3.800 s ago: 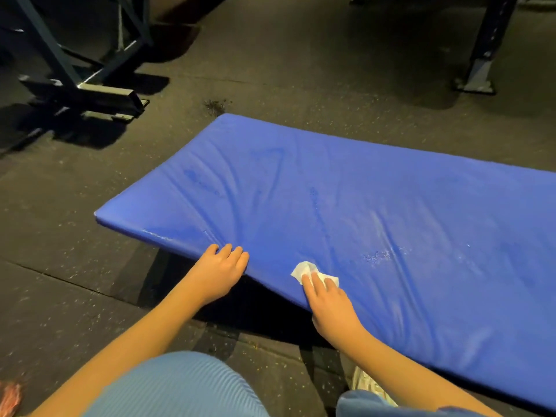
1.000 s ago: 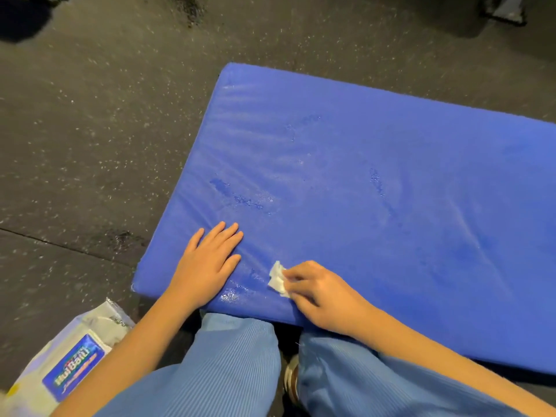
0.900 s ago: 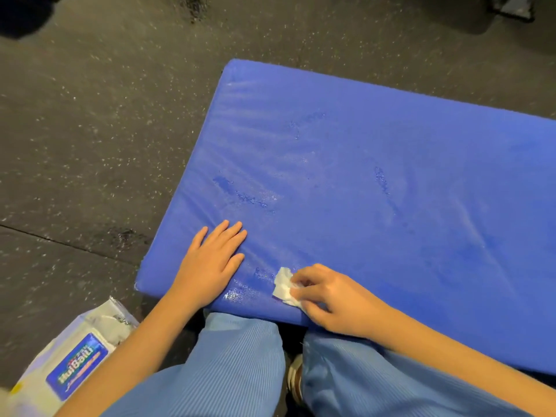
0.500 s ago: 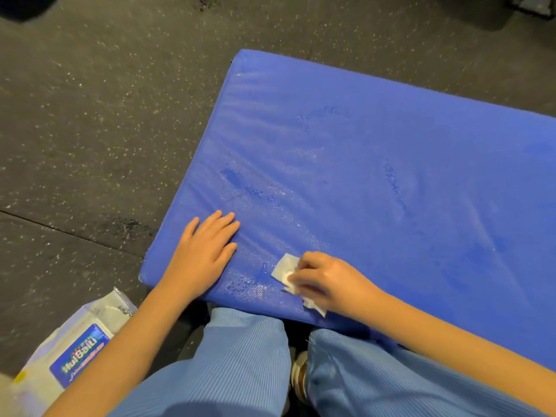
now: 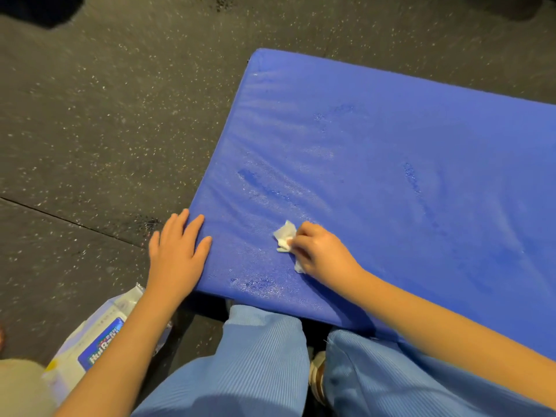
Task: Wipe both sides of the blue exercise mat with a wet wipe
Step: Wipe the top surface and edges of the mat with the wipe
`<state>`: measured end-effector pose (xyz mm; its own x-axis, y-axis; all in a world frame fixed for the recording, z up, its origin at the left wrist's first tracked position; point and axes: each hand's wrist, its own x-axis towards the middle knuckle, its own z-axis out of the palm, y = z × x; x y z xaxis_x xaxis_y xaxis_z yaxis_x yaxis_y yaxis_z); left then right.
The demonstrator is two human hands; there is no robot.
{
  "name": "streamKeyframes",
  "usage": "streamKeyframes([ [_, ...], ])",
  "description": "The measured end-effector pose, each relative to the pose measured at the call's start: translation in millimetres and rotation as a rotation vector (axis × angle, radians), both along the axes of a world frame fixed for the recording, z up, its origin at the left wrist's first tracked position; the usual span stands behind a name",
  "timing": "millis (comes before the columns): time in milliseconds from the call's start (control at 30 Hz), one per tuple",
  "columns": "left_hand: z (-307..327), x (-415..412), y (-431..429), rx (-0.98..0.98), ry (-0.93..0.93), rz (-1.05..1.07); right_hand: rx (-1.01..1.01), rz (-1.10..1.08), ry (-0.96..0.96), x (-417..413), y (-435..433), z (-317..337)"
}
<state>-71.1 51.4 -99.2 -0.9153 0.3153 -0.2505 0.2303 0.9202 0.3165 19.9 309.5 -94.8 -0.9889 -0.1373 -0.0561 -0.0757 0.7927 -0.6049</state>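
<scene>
The blue exercise mat (image 5: 391, 164) lies flat on the dark floor, its near edge over my knees, with damp streaks on its surface. My left hand (image 5: 177, 254) rests flat on the mat's near left corner, fingers straight and partly past the edge. My right hand (image 5: 322, 254) pinches a crumpled white wet wipe (image 5: 284, 236) and presses it on the mat close to the near edge.
A white pack of wet wipes (image 5: 90, 347) with a blue label lies on the floor at my lower left, partly behind my left forearm. Speckled dark rubber flooring (image 5: 105, 115) surrounds the mat. My knees in light blue trousers (image 5: 255, 356) are under the mat's near edge.
The mat, earlier lifted at its near edge, now lies flat. My right hand slid the wipe away from the near edge. My left hand shifted left toward the corner.
</scene>
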Motion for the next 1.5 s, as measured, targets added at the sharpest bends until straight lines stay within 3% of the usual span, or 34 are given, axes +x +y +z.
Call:
streamKeyframes([
  [67,4,0,-3,0.062,-0.068,0.042,-0.042,0.003,0.024,-2,-27,0],
  [200,9,-2,-7,0.181,-0.129,0.086,-0.082,0.434,-0.036,7,-46,17],
  [267,9,-6,-14,0.217,-0.113,0.124,-0.01,0.376,-0.028,-10,-36,13],
  [333,9,-7,-19,0.248,-0.131,0.192,0.037,0.109,-0.022,-28,-32,4],
  [400,9,-6,-21,0.281,-0.163,0.245,0.001,0.013,-0.029,-30,-47,0],
  [500,9,-6,-22,0.326,-0.175,0.272,-0.1,0.34,-0.072,-10,-70,15],
  [567,10,-8,-23,0.358,-0.189,0.302,-0.058,0.461,-0.117,-18,-65,18],
  [700,12,-10,-25,0.406,-0.245,0.397,0.022,0.061,-0.08,-58,-58,2],
  [733,12,-10,-27,0.425,-0.256,0.431,-0.003,0.056,-0.041,-58,-67,1],
  [900,12,-11,-34,0.494,-0.332,0.528,-0.067,0.535,-0.069,-35,-102,18],
  [1067,12,-14,-38,0.614,-0.415,0.684,0.046,0.121,-0.058,-79,-101,-4],
  [1167,14,-17,-36,0.691,-0.5,0.819,-0.097,0.374,-0.02,-60,-128,4],
  [1233,15,-18,-34,0.731,-0.516,0.834,-0.068,0.603,-0.02,-52,-135,12],
  [1267,17,-17,-33,0.762,-0.526,0.838,-0.049,0.633,-0.033,-58,-135,12],
  [1400,16,-19,-37,0.867,-0.606,0.842,-0.007,0.293,-0.025,-90,-138,0],
  [1500,14,-20,-43,0.861,-0.622,0.853,-0.086,0.528,-0.005,-74,-149,12],
])
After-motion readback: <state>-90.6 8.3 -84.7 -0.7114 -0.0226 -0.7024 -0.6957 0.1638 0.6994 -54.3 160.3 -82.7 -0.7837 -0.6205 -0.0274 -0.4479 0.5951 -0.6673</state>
